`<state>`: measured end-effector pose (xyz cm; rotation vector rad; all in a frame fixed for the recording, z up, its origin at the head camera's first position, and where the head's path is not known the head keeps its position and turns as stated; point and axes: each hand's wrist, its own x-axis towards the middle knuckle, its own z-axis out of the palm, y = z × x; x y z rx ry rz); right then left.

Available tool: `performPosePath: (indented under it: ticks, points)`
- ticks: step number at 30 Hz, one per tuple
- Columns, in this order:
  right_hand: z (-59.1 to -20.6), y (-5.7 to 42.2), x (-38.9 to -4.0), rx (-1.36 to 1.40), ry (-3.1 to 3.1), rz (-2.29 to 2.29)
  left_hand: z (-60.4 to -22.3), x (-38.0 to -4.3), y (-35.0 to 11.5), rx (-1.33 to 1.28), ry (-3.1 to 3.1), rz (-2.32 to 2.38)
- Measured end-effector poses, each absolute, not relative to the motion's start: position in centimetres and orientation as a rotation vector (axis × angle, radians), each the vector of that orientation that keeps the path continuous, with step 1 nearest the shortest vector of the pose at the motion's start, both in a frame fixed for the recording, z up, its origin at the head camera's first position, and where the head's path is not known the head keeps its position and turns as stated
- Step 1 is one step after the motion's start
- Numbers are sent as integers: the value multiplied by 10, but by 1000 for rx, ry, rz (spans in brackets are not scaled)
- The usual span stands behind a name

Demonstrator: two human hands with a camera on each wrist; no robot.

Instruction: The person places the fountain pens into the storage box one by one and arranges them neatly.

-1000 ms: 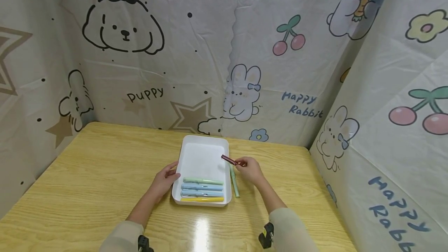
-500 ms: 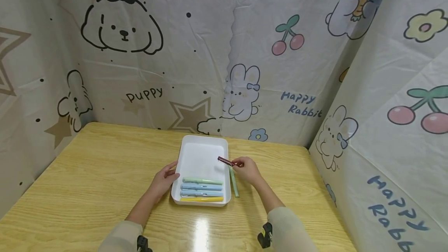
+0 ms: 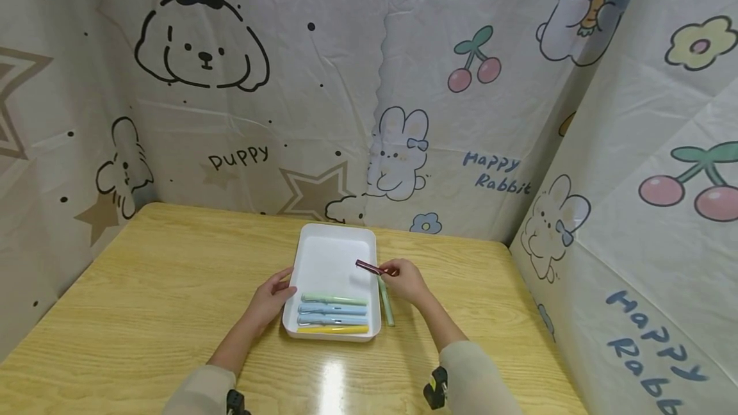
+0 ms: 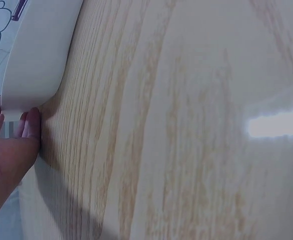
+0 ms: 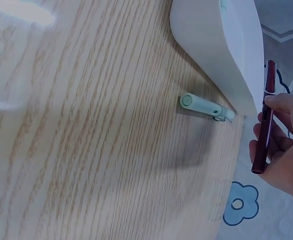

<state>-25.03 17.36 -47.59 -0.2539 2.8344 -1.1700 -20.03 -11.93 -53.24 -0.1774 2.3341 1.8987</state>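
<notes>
A white tray stands lengthwise on the table, and my left hand grips its left side, thumb at the rim. In the left wrist view the fingers bend in against the tray wall. My right hand pinches a dark red pen over the tray's right rim, its far end pointing left above the bare tray floor. The right wrist view shows the thumb lying along this pen. Inside the tray's near end lie a light green pen, two light blue pens and a yellow pen, side by side.
Another light green pen lies on the wooden table along the tray's right side, just below my right hand. Behind the table hangs a printed curtain, and a further curtain side borders the table at the right.
My right hand has moved slightly left with the dark red pen, whose tip now reaches further over the tray. The left hand keeps its grip on the tray.
</notes>
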Motion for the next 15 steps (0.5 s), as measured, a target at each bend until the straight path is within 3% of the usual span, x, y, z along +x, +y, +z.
performPosePath:
  ticks: [15]
  points:
    - [-474,168,-251,-310,2808,-1158,-532,-199,-118,-189,2323,1896]
